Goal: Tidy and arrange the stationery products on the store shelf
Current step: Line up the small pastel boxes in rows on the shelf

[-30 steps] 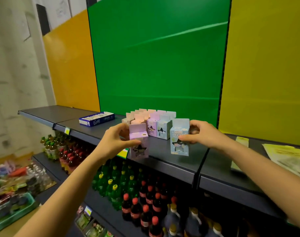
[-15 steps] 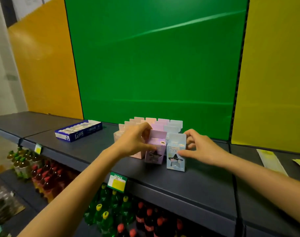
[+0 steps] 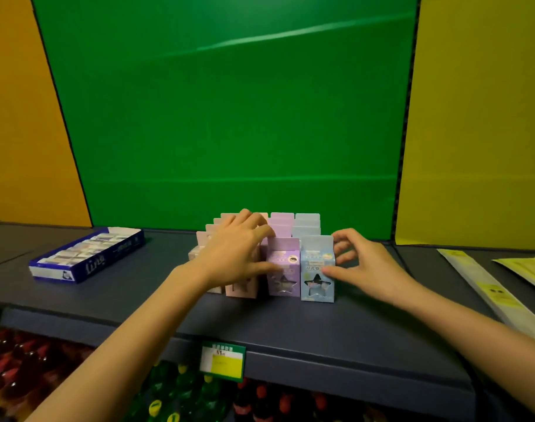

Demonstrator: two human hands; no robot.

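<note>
Now I'm squaring the front row on the shelf point(image 3: 290, 327): my left hand point(image 3: 232, 254) lies spread over the pink boxes point(image 3: 240, 289), thumb on the purple box point(image 3: 283, 269); my right hand point(image 3: 366, 266) loosely pinches the blue box point(image 3: 317, 269). Next, I'd nudge them flush

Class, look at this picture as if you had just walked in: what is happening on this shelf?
A person is straightening small star-window boxes on a dark store shelf. The left hand rests over the pink boxes, its thumb reaching to the front purple box. The right hand pinches the front light blue box between thumb and fingers. The boxes stand upright in colour rows running back toward the green panel. A blue tray of other items sits apart to the left.
</note>
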